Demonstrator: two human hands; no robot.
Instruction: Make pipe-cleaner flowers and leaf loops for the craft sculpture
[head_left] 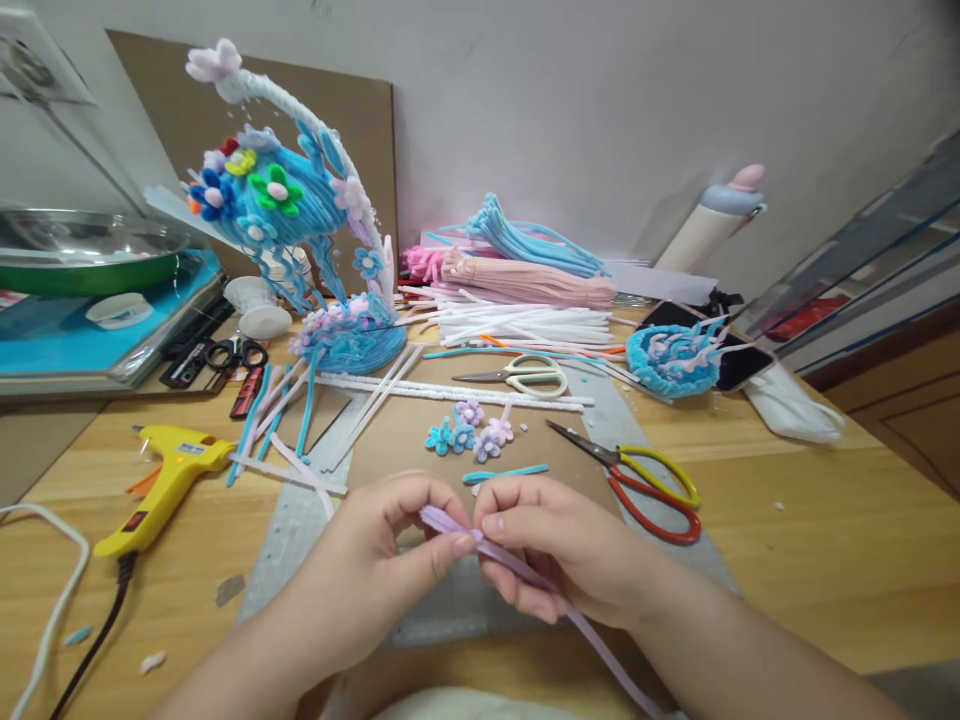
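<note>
A lilac pipe cleaner (600,640) is pinched in both my hands, low over the cardboard mat. My left hand (405,545) grips its bunched, folded end between thumb and fingers. Close beside it, my right hand (540,545) pinches the same stem, and the long tail trails down toward my right forearm. Just beyond my fingers lies a short blue pipe cleaner piece (506,474). Several small fuzzy flowers (463,438) in blue, lilac and pink sit behind that piece. Red-and-yellow-handled scissors (652,490) rest to the right of my right hand.
A yellow glue gun (161,480) lies at left. A blue flowered jellyfish-like lamp shape (277,200) stands behind it. Pipe cleaner bundles (525,280) line the wall. White-handled scissors (525,376), a blue fuzzy piece (673,360) and a bottle (709,225) are further back.
</note>
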